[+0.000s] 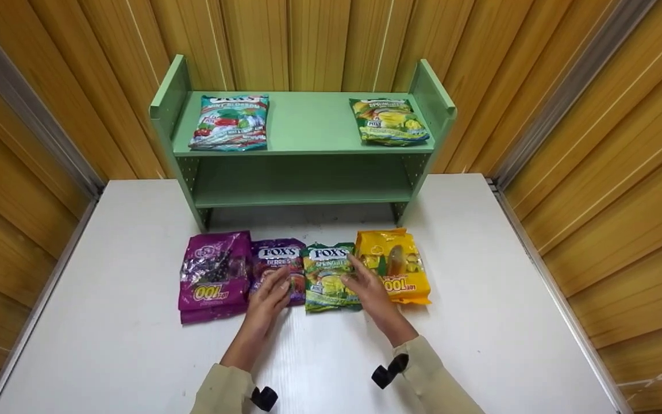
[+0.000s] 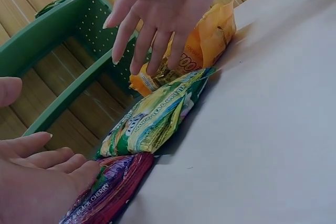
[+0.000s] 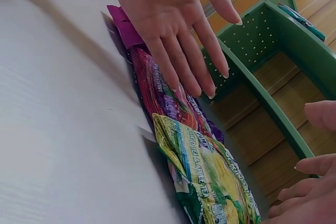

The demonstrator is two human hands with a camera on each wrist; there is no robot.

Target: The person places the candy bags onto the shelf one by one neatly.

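Note:
Four candy bags lie in a row on the white table. My left hand, fingers extended, is over the purple Fox's Berries bag; whether it touches the bag I cannot tell. Between the hands lies a green Fox's candy bag. Beside its right edge is my right hand, fingers straight, partly over the yellow bag. A larger magenta bag lies at the far left of the row. In the left wrist view, the right hand shows a bare palm with spread fingers.
Behind the row stands a green two-tier shelf. On its top tier sit a teal Fox's bag at left and a green-yellow Fox's bag at right. Wood-patterned walls enclose the white table at the back and sides.

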